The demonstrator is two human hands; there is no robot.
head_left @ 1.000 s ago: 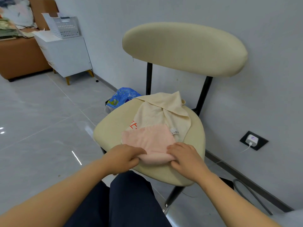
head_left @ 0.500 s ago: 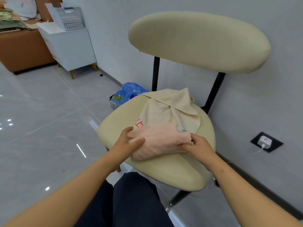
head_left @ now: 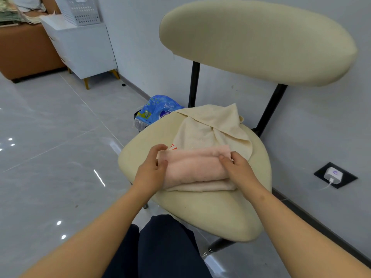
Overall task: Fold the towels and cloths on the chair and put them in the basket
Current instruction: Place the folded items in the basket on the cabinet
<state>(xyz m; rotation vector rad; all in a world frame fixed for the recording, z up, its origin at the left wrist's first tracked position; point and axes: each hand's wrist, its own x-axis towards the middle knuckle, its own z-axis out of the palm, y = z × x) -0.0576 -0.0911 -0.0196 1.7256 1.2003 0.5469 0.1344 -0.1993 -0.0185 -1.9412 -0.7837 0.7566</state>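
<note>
Presently, both hands are working on a pink towel (head_left: pixel 195 167) that is lying folded into a thick band across the middle of the seat of a cream chair (head_left: pixel 210 213). The left hand (head_left: pixel 150 173) is gripping the towel's left end: the thumb is resting on the top fold and the fingers are curling around the far edge, so the hand is clamping on the cloth. The right hand (head_left: pixel 239 169) is holding the right end in the same manner, with the thumb pressing on the upper surface and the remaining fingers tucking behind the end, closing on the fabric. A paler underside layer of the towel is showing along its near edge, lying flat on the seat.

Behind the pink towel, a cream cloth (head_left: pixel 212 129) is lying crumpled and unfolded toward the back of the seat, touching the pink towel's far edge. Red lettering is showing on it just beside the left fingers; it is too obscured to read.

A white perforated basket (head_left: pixel 80 11) is standing on a white cabinet (head_left: pixel 84 47) against the wall, well apart from the chair, at the upper left. A blue plastic bag (head_left: pixel 156 111) is sitting on the floor just beyond the seat's left rear edge. A white charger (head_left: pixel 333 174) is plugged into a dark wall socket low on the right. The person's dark trousers (head_left: pixel 160 249) are showing at the bottom, near the seat's front edge.
</note>
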